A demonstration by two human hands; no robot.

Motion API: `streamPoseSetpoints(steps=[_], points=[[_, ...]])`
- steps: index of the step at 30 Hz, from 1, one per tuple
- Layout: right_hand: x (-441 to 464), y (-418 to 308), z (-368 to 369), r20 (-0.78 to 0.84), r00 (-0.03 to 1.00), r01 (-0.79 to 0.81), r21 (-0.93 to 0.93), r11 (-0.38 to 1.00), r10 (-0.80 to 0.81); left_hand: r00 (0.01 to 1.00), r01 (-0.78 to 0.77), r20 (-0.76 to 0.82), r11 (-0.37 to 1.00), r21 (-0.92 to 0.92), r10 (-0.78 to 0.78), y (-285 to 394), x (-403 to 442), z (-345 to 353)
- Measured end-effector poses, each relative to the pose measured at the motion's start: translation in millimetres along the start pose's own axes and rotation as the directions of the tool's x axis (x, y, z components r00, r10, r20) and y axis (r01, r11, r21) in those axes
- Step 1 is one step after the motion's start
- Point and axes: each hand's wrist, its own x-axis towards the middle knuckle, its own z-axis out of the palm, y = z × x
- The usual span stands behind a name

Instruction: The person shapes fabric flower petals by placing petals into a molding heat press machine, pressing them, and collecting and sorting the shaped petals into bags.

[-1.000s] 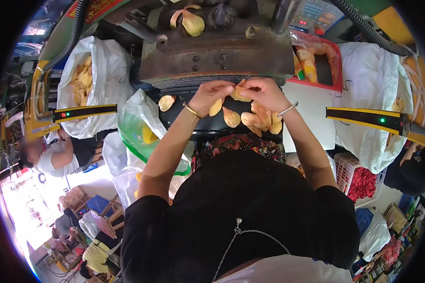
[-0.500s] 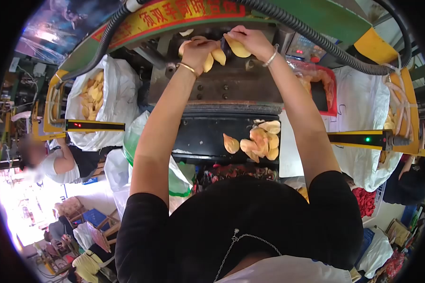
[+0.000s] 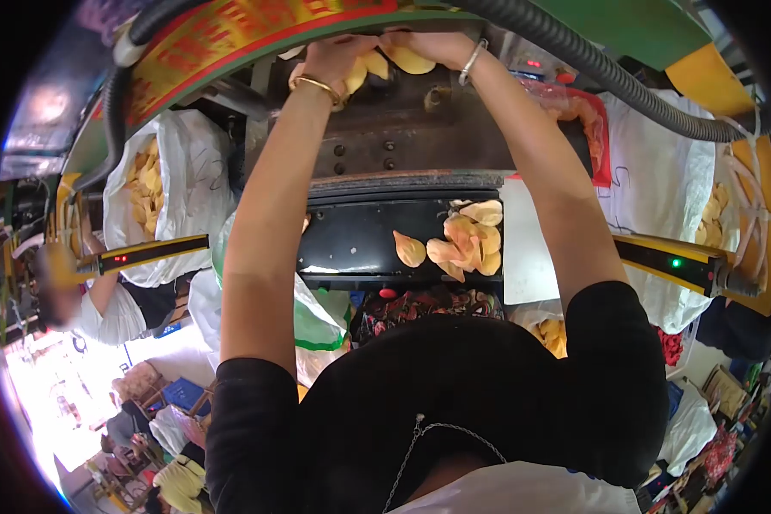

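Head view, top centre: the left hand (image 3: pixel 338 56) holds yellow petals (image 3: pixel 357 75); the right hand (image 3: pixel 433 48) touches another petal (image 3: pixel 409 60), its grip unclear. The upper-left sack (image 3: pixel 195 163) and right-hand sack (image 3: pixel 660 180) contain similar petals.

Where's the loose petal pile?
Head view: the petal pile is at the right end of the black surface, between a single petal on its left and the white panel.
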Motion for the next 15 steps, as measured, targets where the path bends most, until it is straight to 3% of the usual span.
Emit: streamPoseSetpoints(steps=[6, 10, 13, 15], points=[[-10, 7, -2, -0.106, 0.993, -0.070, -0.189, 0.979, 0.051, 0.997, 0.046, 0.058, 0.999, 0.012, -0.047, 13, 6, 4], [-22, 9, 11, -0.146, 0.987, -0.116, -0.318, 0.941, 0.072, 0.992, 0.122, 0.041, 0.979, -0.165, -0.116, 8, 10, 5], [-41, 5, 23, -0.151, 0.986, -0.127, -0.411, 0.903, 0.070, 0.969, 0.246, 0.004, 0.969, 0.000, -0.246, -8, 28, -14], [-41, 14, 21, -0.194, 0.977, -0.172, -0.474, 0.864, 0.089, 0.961, 0.277, -0.003, 0.961, 0.004, -0.277, -9, 17, -6]])
